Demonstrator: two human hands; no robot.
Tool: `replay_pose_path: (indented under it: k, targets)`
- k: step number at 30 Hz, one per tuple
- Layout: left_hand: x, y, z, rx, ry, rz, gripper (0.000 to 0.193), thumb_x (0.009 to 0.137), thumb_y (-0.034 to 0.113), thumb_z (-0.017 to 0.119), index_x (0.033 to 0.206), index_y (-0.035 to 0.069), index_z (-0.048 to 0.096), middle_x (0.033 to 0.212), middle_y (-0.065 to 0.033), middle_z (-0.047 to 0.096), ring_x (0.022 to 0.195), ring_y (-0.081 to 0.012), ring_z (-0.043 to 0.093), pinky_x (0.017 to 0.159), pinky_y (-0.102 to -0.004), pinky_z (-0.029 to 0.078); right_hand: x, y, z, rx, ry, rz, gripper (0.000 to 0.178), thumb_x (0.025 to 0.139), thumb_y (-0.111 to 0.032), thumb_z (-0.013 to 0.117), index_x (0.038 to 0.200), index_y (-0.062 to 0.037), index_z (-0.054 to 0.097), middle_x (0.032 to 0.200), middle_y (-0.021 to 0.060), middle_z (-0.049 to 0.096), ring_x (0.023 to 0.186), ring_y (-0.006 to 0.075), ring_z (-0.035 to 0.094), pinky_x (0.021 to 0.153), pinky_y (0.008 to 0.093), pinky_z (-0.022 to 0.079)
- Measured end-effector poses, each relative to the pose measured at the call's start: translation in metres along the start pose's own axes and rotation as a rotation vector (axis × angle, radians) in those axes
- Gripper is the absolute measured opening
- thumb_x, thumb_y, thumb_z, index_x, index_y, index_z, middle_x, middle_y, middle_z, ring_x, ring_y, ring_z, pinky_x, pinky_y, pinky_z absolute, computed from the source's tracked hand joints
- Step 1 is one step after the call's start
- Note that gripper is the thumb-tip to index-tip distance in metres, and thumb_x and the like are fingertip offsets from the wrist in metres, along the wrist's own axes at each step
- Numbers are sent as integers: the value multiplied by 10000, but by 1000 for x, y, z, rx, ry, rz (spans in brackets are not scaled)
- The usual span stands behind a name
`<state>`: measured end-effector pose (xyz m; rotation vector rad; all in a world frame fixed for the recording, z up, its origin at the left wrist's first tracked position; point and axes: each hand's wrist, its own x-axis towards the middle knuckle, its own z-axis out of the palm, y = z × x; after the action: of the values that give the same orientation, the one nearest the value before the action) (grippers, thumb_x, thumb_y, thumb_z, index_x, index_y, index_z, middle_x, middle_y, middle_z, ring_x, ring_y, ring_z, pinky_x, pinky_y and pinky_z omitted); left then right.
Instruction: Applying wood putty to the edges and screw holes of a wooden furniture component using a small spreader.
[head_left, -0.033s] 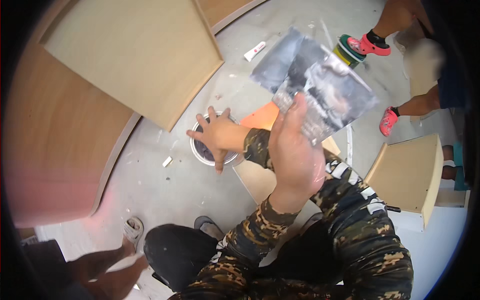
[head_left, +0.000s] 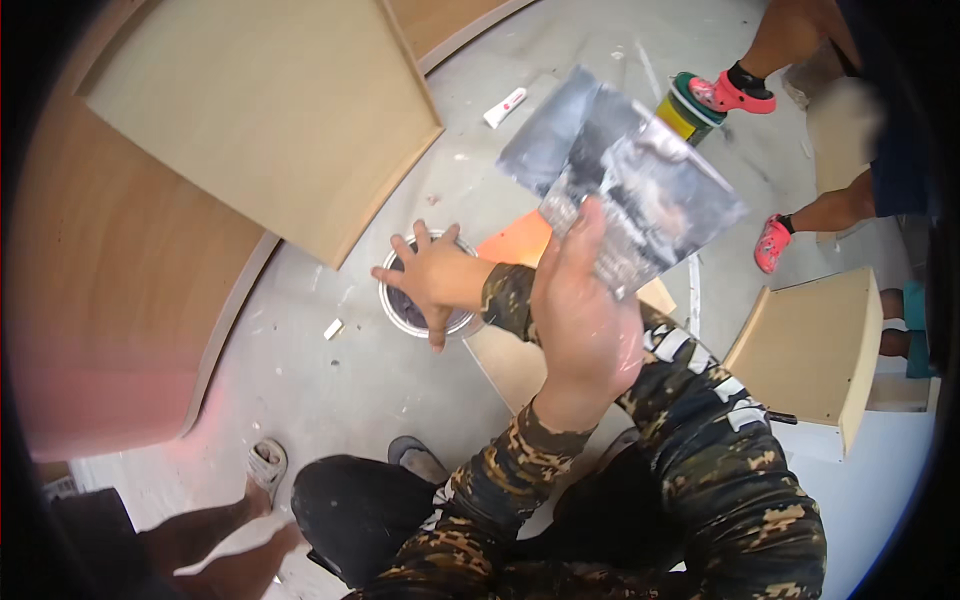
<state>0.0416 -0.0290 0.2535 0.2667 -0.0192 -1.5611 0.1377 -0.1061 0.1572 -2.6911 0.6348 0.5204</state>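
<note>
My arms cross in front of me, in camouflage sleeves. My left hand (head_left: 585, 300) is closed around two thin, flat grey plates that look like putty spreaders (head_left: 680, 165), thumb on top; one overlaps the other. White and dark paste is smeared over them. Reaching leftward beneath that wrist, my right hand (head_left: 435, 280) spreads its fingers, palm down, over a round open tin (head_left: 388, 312) of dark grey paste. This hand hides much of the tin's mouth, and I cannot tell whether it touches the rim. An orange sheet (head_left: 512, 238) lies beside the tin.
Wooden panels (head_left: 270, 110) stand at the left; a shallow wooden box (head_left: 805, 350) is at the right. A white tube (head_left: 505, 107) and a small white block (head_left: 334, 328) lie on the floor. Another person's pink clog (head_left: 735, 95) rests on a green-lidded bucket (head_left: 680, 122). Someone's sandalled foot (head_left: 265, 465) is lower left.
My left hand and the spreaders sit slightly lower and further left, with a small shift of the whole view. My right hand stays spread over the tin.
</note>
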Motion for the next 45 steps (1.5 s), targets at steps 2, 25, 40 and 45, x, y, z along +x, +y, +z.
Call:
replay_pose_path:
  k: [2, 25, 40, 45]
  targets:
    - [7, 1, 15, 7, 176, -18, 277, 1032, 144, 529, 1265, -4, 556, 1227, -88, 627, 1155, -203, 607, 1031, -386, 458, -4, 7, -8, -6, -39, 34, 1358, 474, -591, 922, 1587, -255, 221, 1606, 234, 193, 1451, 543, 171, 1002, 754, 341]
    - [-194, 76, 283, 608, 403, 300, 417, 1032, 250, 490, 1330, -39, 523, 1298, -144, 615, 1185, -256, 594, 1074, -418, 424, -462, -50, -129, 444, 197, 523, 1342, 502, -483, 936, 1586, -210, 194, 1558, 306, 225, 1393, 596, 219, 950, 787, 337]
    - [-258, -136, 370, 744, 13, -100, 383, 1014, 186, 512, 1310, -57, 506, 1277, -148, 605, 1156, -252, 609, 1019, -406, 481, -883, -179, -58, 718, 426, 1375, 1337, 516, -582, 902, 1582, -197, 192, 1556, 361, 185, 1394, 644, 173, 983, 815, 275]
    - [-298, -144, 375, 817, 22, -264, 356, 1024, 243, 515, 1293, 13, 547, 1244, -85, 635, 1100, -198, 618, 960, -395, 478, -976, -254, -45, 793, 573, 1625, 1367, 476, -545, 919, 1584, -209, 191, 1560, 350, 187, 1404, 637, 154, 992, 791, 305]
